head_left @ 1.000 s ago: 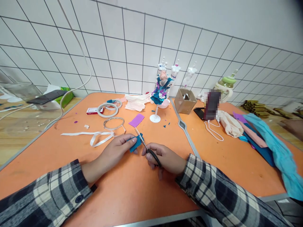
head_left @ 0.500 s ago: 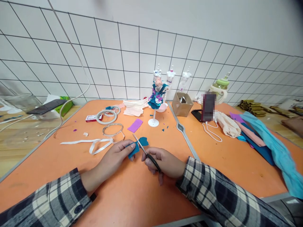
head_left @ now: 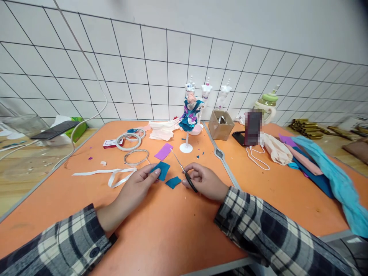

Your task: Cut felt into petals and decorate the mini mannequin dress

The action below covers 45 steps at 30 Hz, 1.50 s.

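Note:
Between its thumb and fingers my left hand pinches a teal paper piece. My right hand holds scissors by their black handle, blades pointing up and left, apart from the paper. A smaller teal scrap lies on the orange table between both hands. Just beyond the blade tips rests a purple paper rectangle. Farther back stands a mini dress form in a teal, purple and pink paper outfit, on a white round base.
Tape rolls, a white ribbon strip and a small red-white box lie left. A cardboard box, a phone and a green-lidded bottle stand back right. Coloured crepe paper covers the right side.
A teal scrap has come away from the held piece and now lies on the table. My right hand has moved right and slightly up with the scissors, away from the paper.

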Each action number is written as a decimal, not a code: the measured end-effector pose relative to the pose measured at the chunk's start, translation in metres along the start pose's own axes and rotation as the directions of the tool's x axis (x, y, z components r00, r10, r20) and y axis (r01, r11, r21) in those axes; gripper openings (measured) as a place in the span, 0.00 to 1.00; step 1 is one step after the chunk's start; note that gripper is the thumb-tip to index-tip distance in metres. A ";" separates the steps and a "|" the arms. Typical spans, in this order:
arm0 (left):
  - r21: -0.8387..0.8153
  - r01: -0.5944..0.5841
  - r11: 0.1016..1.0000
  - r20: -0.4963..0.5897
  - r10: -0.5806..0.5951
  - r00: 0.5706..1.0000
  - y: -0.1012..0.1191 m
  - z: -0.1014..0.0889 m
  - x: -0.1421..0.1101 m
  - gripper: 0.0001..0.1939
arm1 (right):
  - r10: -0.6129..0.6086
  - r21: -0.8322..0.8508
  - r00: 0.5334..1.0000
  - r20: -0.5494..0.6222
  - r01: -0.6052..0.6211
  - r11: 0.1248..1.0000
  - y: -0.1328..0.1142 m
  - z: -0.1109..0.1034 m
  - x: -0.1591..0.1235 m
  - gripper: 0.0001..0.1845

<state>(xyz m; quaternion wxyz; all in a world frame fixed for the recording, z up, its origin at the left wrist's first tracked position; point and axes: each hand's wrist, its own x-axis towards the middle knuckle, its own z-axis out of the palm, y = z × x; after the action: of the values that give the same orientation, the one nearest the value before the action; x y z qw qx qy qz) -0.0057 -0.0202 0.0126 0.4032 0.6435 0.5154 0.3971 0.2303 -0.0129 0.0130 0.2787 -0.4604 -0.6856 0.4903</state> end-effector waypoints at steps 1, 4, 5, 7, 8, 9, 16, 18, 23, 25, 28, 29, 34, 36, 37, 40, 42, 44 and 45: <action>0.013 0.004 1.000 0.009 -0.004 1.000 0.000 0.000 0.000 0.16 | -0.057 -0.199 0.995 -0.078 0.040 0.979 0.003 -0.008 0.003 0.21; 0.056 0.014 0.998 0.085 -0.019 0.996 0.003 0.001 -0.003 0.19 | -0.166 -0.532 0.971 -0.172 0.050 0.846 0.010 -0.029 0.008 0.18; 0.066 0.008 0.998 0.114 -0.015 0.993 0.004 0.003 -0.005 0.22 | -0.173 -0.575 0.971 -0.165 0.048 0.817 0.012 -0.033 0.008 0.19; 0.113 -0.024 0.993 0.155 0.006 0.988 0.003 0.007 -0.006 0.25 | -0.164 -0.629 0.976 -0.142 0.039 0.776 0.013 -0.035 0.008 0.18; 0.164 -0.049 0.985 0.163 0.022 0.986 0.001 0.010 -0.006 0.25 | -0.157 -0.649 0.978 -0.138 0.030 0.760 0.014 -0.034 0.007 0.17; 0.233 -0.080 0.969 0.159 0.043 0.986 -0.001 0.012 -0.004 0.24 | -0.142 -0.661 0.980 -0.139 0.015 0.750 0.014 -0.032 0.007 0.16; 0.565 -0.319 0.761 0.138 0.294 0.946 -0.018 0.015 0.025 0.28 | 0.018 -0.598 0.988 -0.156 -0.109 0.794 0.016 -0.022 0.012 0.27; 0.585 -0.312 0.749 0.128 0.295 0.947 -0.016 0.009 0.030 0.27 | 0.037 -0.580 0.983 -0.181 -0.137 0.803 0.018 -0.023 0.013 0.30; 0.591 -0.222 0.776 0.041 0.245 0.969 -0.014 -0.014 0.034 0.18 | 0.035 -0.597 0.987 -0.158 -0.123 0.793 0.019 -0.027 0.013 0.24; 0.603 -0.222 0.766 0.017 0.266 0.964 -0.015 -0.022 0.034 0.19 | 0.029 -0.594 0.989 -0.147 -0.111 0.797 0.019 -0.030 0.014 0.22; 0.554 -0.260 0.791 -0.009 0.318 0.948 -0.016 -0.032 0.035 0.18 | 0.021 -0.577 0.992 -0.126 -0.091 0.812 0.019 -0.036 0.015 0.21; 0.551 -0.259 0.794 -0.048 0.339 0.939 -0.015 -0.036 0.035 0.17 | 0.019 -0.572 0.993 -0.121 -0.085 0.816 0.019 -0.037 0.015 0.21; 0.794 -0.185 0.580 -0.057 0.373 0.926 -0.018 -0.073 0.040 0.18 | 0.009 -0.611 0.992 -0.126 -0.085 0.787 0.021 -0.043 0.015 0.20; 0.798 -0.124 0.590 -0.038 0.254 0.966 -0.026 -0.090 0.043 0.21 | -0.012 -0.629 0.992 -0.126 -0.071 0.774 0.022 -0.043 0.014 0.19; 0.782 -0.079 0.618 -0.039 0.176 0.984 -0.030 -0.097 0.045 0.21 | -0.030 -0.637 0.991 -0.132 -0.062 0.768 0.022 -0.043 0.014 0.19; 0.809 -0.070 0.584 0.037 0.068 0.997 -0.039 -0.106 0.048 0.22 | -0.065 -0.651 0.983 -0.171 -0.063 0.757 0.022 -0.042 0.014 0.19; 0.858 -0.081 0.507 0.046 0.083 0.996 -0.040 -0.103 0.048 0.20 | -0.061 -0.649 0.981 -0.183 -0.074 0.757 0.021 -0.042 0.014 0.19; 0.879 -0.106 0.464 0.077 0.081 0.994 -0.038 -0.099 0.048 0.19 | -0.055 -0.651 0.983 -0.174 -0.073 0.756 0.021 -0.042 0.014 0.19; 0.874 -0.113 0.472 0.092 0.068 0.993 -0.037 -0.097 0.047 0.19 | -0.058 -0.654 0.984 -0.166 -0.066 0.753 0.021 -0.042 0.015 0.19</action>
<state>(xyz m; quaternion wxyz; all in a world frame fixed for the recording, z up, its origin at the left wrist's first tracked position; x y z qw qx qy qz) -0.1007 0.0422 0.0181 0.0076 0.7940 0.6020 0.0842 0.2669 0.0200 0.0082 0.1577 -0.5716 -0.7857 0.1761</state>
